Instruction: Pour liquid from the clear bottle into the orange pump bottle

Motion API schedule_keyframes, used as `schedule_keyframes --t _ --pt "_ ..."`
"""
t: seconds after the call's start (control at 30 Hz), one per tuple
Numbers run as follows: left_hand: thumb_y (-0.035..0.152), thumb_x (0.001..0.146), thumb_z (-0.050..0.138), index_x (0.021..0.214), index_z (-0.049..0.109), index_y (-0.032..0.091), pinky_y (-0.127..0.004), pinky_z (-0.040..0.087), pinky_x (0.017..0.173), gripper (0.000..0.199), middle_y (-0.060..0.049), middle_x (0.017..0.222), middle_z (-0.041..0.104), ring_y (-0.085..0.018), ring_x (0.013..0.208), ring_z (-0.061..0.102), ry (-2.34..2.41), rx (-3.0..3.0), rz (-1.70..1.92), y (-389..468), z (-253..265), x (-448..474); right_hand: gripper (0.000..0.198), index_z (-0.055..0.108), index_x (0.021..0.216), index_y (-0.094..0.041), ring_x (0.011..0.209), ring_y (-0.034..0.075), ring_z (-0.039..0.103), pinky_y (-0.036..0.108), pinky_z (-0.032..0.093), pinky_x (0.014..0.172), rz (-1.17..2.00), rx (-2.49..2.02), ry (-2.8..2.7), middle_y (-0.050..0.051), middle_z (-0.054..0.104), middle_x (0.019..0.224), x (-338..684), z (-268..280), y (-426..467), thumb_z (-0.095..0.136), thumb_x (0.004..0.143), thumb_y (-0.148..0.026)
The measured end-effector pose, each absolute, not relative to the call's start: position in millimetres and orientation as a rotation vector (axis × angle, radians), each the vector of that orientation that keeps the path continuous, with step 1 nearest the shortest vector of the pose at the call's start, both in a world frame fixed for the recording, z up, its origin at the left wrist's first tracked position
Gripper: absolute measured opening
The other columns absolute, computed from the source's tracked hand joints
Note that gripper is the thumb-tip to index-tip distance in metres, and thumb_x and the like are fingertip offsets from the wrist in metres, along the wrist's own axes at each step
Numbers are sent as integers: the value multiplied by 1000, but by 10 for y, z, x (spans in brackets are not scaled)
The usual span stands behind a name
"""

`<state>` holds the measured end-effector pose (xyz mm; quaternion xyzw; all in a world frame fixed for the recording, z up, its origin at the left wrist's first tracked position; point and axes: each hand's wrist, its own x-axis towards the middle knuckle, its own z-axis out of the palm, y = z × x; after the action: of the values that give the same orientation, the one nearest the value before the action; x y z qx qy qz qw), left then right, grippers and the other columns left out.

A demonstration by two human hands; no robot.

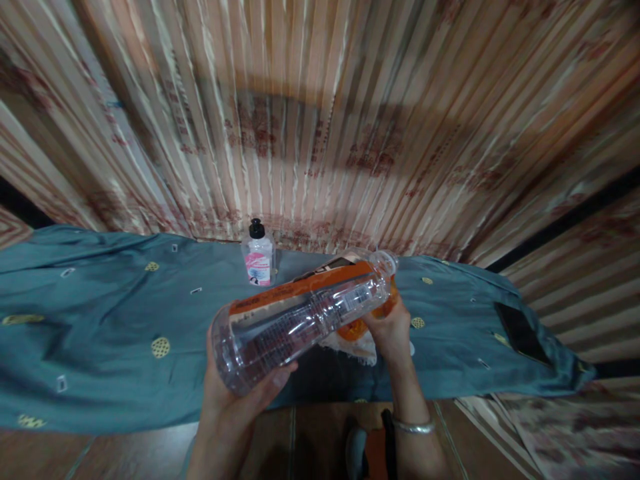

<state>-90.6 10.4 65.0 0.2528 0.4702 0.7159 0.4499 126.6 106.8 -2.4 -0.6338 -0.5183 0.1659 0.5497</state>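
Note:
A large clear plastic bottle (300, 310) with an orange and dark label lies slanted across the middle, its uncapped-looking neck up to the right. My left hand (240, 393) is closed round its base end. Close to the neck, my right hand (393, 333), with a silver bangle on the wrist, is wrapped round an orange see-through container (384, 308). The big bottle hides much of that container, so its full shape does not show. Beneath them lies a white fringed cloth (357, 349). I see little or no liquid in the big bottle.
Behind the bottle stands a small clear bottle (259, 257) with a black cap and pink label. A blue-green patterned cloth (115, 307) covers the table. A dark phone-like slab (523, 332) lies at the right. Striped curtains (310, 133) hang close behind.

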Motion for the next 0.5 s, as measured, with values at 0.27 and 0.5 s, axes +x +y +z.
schedule_keyframes --t 0.27,0.5 --pt "31 45 98 116 62 28 -34 64 57 80 -5 109 73 -29 87 74 1174 621 1763 108 643 -912 54 64 103 -21 82 30 74 42 59 74 364 -1522 -1220 8 78 89 1254 13 1064 78 58 -47" --pt "27 51 97 116 64 33 -34 65 58 74 -3 110 74 -29 88 74 1149 610 1765 88 630 -919 55 63 105 -21 85 30 73 42 58 77 408 -1522 -1232 9 79 93 1271 -9 1062 79 59 -48"
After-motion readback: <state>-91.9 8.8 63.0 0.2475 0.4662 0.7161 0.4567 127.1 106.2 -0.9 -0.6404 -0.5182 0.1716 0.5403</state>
